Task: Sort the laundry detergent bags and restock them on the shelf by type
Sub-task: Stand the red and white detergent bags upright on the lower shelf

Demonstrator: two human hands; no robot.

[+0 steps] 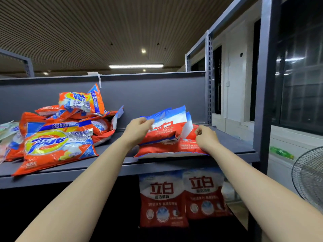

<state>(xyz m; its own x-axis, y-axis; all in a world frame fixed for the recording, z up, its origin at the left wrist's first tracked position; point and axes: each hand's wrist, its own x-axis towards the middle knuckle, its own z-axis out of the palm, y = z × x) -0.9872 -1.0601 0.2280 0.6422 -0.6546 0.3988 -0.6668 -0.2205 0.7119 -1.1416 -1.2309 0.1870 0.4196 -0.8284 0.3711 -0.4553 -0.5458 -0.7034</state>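
**Ana:** While both hands are up on the shelf (111, 100), how far along would you say the sorting is?

**Ben:** Partway, I'd judge. The left hand (138, 131) has its grip pinching the top edge of a red-and-blue bag (166, 126), thumb and fingers curled on the film. The right hand (206, 137) has its grip curled on the corner of the red bags (167, 148) lying flat underneath, so that small stack sits directly between the two grips.

**Ana:** And the other type?

**Ben:** Well to the left of the left grip there is the orange pile (59, 135), loosely heaped, bags tilted and overlapping, one perched on top near the back panel. It is gathered by type but not tidy. A clear strip of shelf separates it from the red stack.

**Ana:** Anything unsorted left?

**Ben:** At the far left edge, beyond the orange pile, something pale (7, 127) shows, possibly a third kind of bag; the view is too distorted there to tell. Below the grips, on the lower level, two red bags with white tops (183, 196) stand upright side by side, facing out, so that row looks stocked.

**Ana:** So what remains?

**Ben:** Seating the pinched bag squarely on its stack, which overhangs the front lip a little, then straightening the orange heap. The two types are already apart; neatening seems to be the bulk of what is left.
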